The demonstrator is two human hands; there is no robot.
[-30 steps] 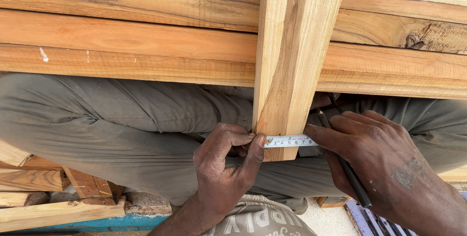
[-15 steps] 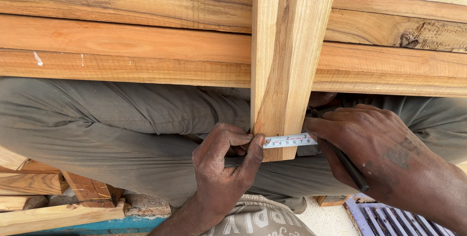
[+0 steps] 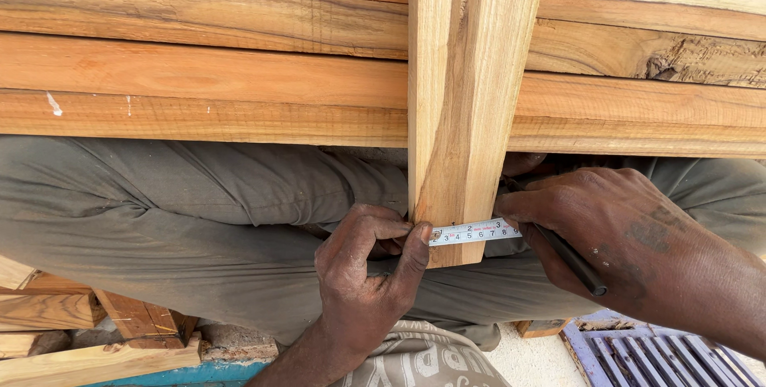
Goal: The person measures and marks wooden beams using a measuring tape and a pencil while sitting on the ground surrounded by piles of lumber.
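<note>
Grey-green trousers and bare forearms, no sleeves visible.

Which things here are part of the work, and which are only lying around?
In use: upright wooden board, tape measure, pencil, left hand, right hand.
Lying about: wood offcuts, blue grate, stacked planks.

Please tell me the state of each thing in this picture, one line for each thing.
Tape measure: pulled out, laid flat across the near end of the plank.
Upright plank: lying crosswise over the stacked planks.
Stacked planks: horizontal, side by side.
Left hand: pinching the tape against the plank's edge.
Right hand: gripping a dark pencil, at the tape's other end.
</note>
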